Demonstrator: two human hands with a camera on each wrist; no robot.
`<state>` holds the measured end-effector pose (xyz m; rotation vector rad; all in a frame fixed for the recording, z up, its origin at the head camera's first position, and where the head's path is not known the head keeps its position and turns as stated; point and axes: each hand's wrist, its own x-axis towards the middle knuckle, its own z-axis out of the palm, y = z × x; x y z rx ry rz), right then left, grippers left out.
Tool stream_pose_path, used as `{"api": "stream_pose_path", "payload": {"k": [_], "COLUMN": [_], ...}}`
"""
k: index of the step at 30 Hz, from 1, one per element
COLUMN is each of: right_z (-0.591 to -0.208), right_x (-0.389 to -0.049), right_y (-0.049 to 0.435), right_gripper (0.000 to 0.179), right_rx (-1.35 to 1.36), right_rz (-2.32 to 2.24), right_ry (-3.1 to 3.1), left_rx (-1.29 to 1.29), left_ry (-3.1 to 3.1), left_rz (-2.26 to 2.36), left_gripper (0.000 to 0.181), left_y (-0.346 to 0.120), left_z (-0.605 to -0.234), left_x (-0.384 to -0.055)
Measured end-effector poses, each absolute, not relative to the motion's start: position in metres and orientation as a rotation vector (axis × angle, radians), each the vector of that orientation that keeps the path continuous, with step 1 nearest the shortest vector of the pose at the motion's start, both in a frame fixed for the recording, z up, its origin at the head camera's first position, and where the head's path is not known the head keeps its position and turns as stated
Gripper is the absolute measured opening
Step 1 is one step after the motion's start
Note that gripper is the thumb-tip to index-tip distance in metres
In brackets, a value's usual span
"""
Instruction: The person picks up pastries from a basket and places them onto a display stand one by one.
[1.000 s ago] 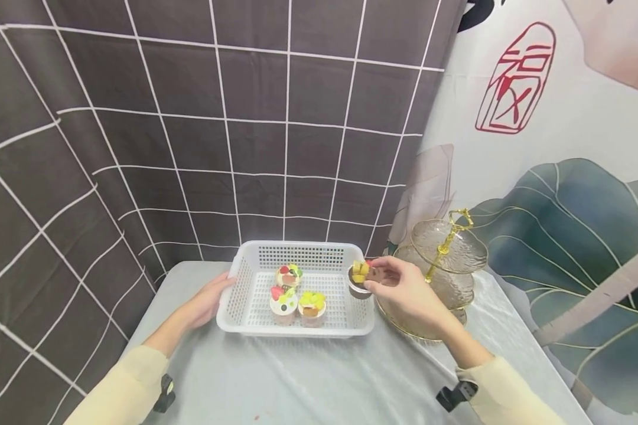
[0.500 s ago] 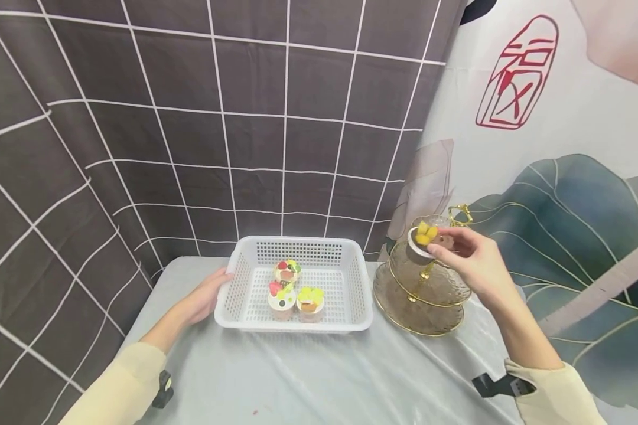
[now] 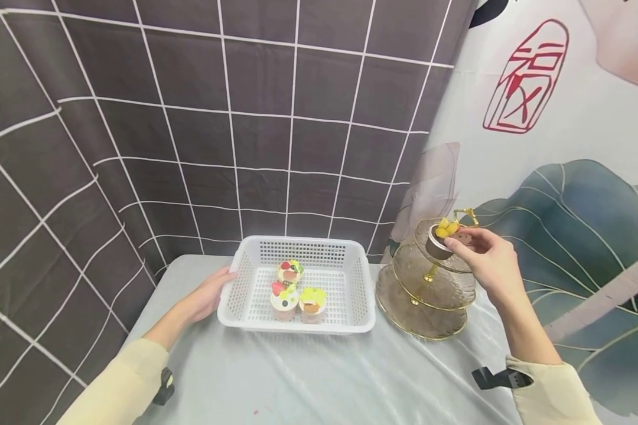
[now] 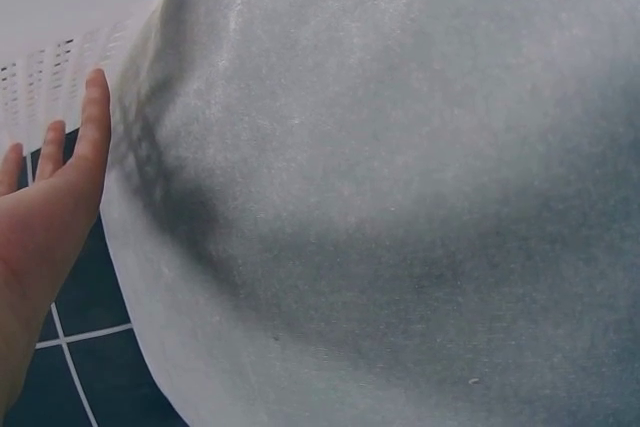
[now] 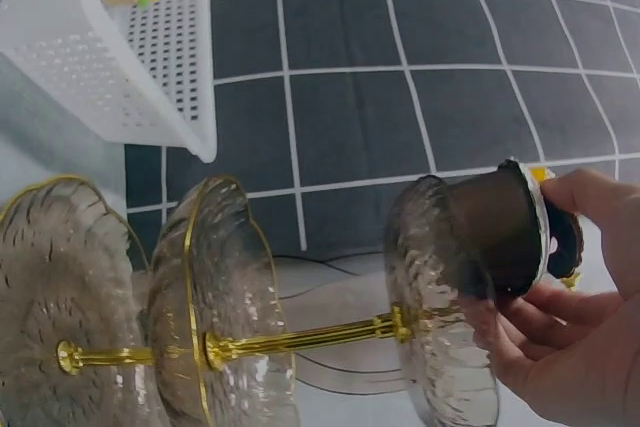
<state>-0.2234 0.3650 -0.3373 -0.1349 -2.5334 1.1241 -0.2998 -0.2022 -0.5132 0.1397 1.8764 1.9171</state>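
Observation:
My right hand [image 3: 489, 257] pinches a brown dessert cup [image 3: 438, 249] topped with yellow fruit pieces, just at the top tier of a three-tier glass cake stand [image 3: 412, 277]. Seen from the right wrist, the cup's base meets or nearly meets the top plate [image 5: 430, 287]; whether it bears on it I cannot tell. At the left end of a white perforated basket [image 3: 298, 328], my left hand [image 3: 207, 298] touches the wall with straight fingers [image 4: 95, 117]. Three fruit-topped cups stand in the basket: one at the back [image 3: 289, 273], two in front [image 3: 312, 307].
A pale shiny cloth [image 3: 276, 378] covers the table. The stand's gold ring handle [image 3: 466, 216] rises beside my right hand. Behind hang a dark grid-patterned curtain [image 3: 260, 141] and a leaf-printed cloth [image 3: 579, 224].
My right hand has carried the brown dessert cup from the basket's right end, right and up to the stand's top tier. My left hand stays at the basket.

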Motion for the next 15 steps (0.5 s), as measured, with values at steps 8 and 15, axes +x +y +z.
{"api": "stream_pose_path", "payload": {"k": [8, 15], "right_z": [-0.347, -0.351], "right_x": [-0.227, -0.231], "right_y": [0.358, 0.357], "right_gripper": [0.066, 0.065], "right_rx": [-0.216, -0.206], "right_rz": [0.966, 0.878], "right_ry": [-2.536, -2.526], "left_rx": [0.11, 0.102], "left_ry": [1.887, 1.9], "left_rz": [1.911, 1.908], "left_gripper": [0.062, 0.062], "left_y": [-0.198, -0.2], "left_z": [-0.514, -0.513], "left_x": [-0.3, -0.3]}}
